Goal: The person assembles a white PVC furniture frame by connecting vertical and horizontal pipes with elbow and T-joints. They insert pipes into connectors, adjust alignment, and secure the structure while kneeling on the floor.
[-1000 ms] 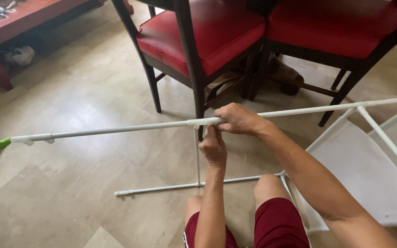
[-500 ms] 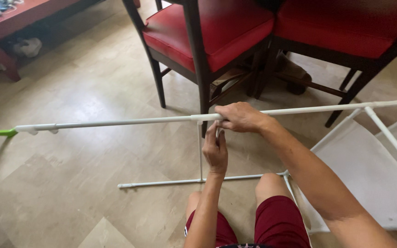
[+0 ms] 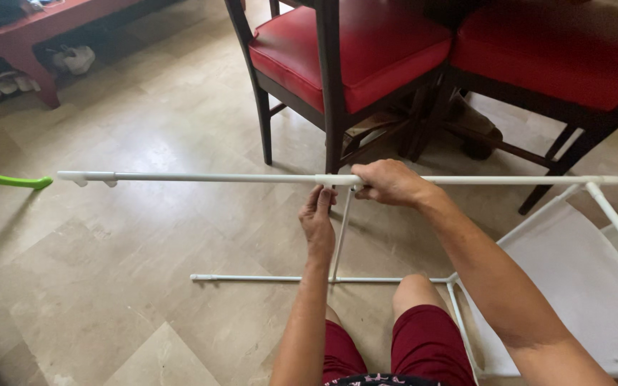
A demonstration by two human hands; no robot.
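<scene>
Floor: pale stone tile floor (image 3: 144, 236), person seated on it, knees in dark red shorts (image 3: 423, 343) at the bottom edge.
Long pole: white pole (image 3: 202, 176) runs level across the view, left to right, just above the hands' height; its capped left end hangs free over the tiles, its right part carries on past the right edge.
Upright rod: thin white upright rod (image 3: 339, 239) stands from the floor rod (image 3: 266, 278) up to the pole, meeting it at a joint between the two hands.
Right hand: right hand (image 3: 388, 182) wrapped over the pole at the joint, fingers closed around it.
Left hand: left hand (image 3: 317, 218) just below the pole, fingers pinched at the top of the upright rod; the exact grip is partly hidden.
Spacing: hands close together, nearly touching, both at the joint straight ahead of the person; neither hand is clearly nearer.
Right side: white fabric panel (image 3: 581, 286) stretched in the frame, tilted, joined to the pole by a slanted white bar (image 3: 616, 221).
Behind: two dark wooden chairs with red seats (image 3: 345, 57) just beyond the pole; chair legs stand near the joint.
Left side: green plastic piece (image 3: 1, 179) near the pole's free end, apart from it.
Far left: red low table (image 3: 30, 36) with shoes (image 3: 8, 75) under it, well apart.
</scene>
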